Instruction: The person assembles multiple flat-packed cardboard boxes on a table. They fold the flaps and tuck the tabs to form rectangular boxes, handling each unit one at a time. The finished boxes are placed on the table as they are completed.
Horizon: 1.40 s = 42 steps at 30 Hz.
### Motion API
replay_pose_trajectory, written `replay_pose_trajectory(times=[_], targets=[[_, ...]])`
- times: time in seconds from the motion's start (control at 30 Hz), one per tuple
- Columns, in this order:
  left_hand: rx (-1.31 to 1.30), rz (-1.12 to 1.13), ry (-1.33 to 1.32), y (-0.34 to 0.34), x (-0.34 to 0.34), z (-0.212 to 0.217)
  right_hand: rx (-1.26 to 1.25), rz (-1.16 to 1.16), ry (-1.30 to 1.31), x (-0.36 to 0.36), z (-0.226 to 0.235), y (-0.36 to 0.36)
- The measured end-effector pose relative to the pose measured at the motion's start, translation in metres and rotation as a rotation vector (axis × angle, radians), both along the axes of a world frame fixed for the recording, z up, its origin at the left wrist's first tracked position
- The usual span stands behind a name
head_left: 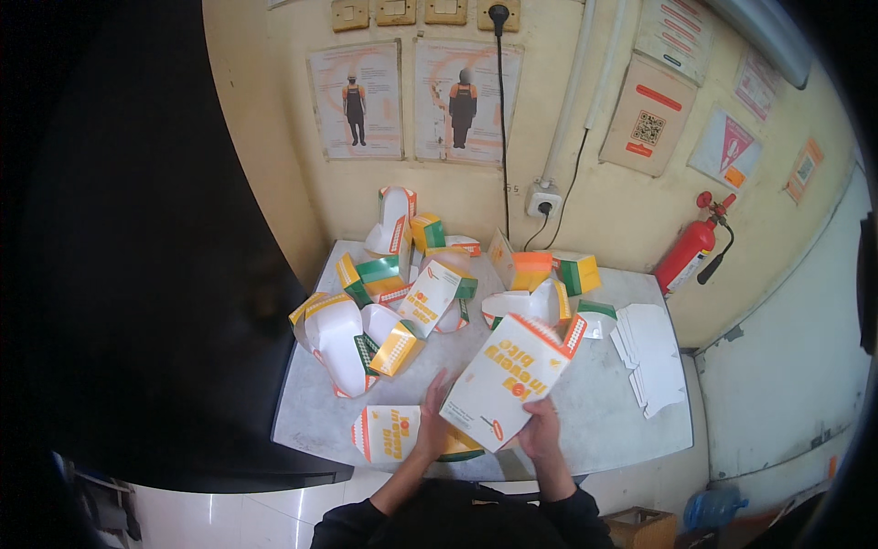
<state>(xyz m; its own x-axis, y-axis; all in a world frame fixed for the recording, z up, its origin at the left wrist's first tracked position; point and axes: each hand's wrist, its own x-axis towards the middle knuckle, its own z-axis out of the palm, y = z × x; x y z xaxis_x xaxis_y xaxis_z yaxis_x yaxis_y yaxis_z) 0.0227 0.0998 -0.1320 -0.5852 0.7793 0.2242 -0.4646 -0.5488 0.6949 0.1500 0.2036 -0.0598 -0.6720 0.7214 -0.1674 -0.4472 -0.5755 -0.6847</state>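
Observation:
A large white paper food box (503, 380) with yellow lettering and an orange scalloped edge is tilted up over the near part of the table. My right hand (541, 432) grips its lower right edge. My left hand (432, 423) is beside the box's left edge, fingers stretched upward; part of it is hidden, and whether it touches the box I cannot tell. Left of that hand, a smaller white carton (389, 434) lies on the table. A yellow and green piece (460, 446) shows partly from under the held box.
Several folded cartons (337, 343) are heaped across the grey table (311, 416). Flat white sheets (651, 357) lie stacked at the right. Cables (502, 137) hang down the wall behind. A red fire extinguisher (688, 254) is mounted right of the table; a dark panel (165, 274) stands left.

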Motion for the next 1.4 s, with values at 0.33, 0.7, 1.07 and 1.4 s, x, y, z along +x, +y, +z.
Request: replay_pose_trajectory(times=[0.33, 0.7, 1.07, 1.4], targets=[[-0.342, 0.165, 0.103, -0.005, 0.001, 0.020, 0.507, -0.230, -0.318, 0.019, -0.024, -0.020], [-0.865, 0.527, 1.740, -0.010, -0.009, 0.031, 0.438, -0.287, -0.571, 0.006, -0.113, -0.069], [-0.667, 0.223, 1.671, 0.007, 0.013, 0.022, 1.872, -0.206, -1.086, 0.008, 0.025, -0.002], [-0.668, 0.281, 1.404, 0.008, 0.014, 0.022, 1.752, 0.361, -1.119, -0.020, -0.057, 0.055]])
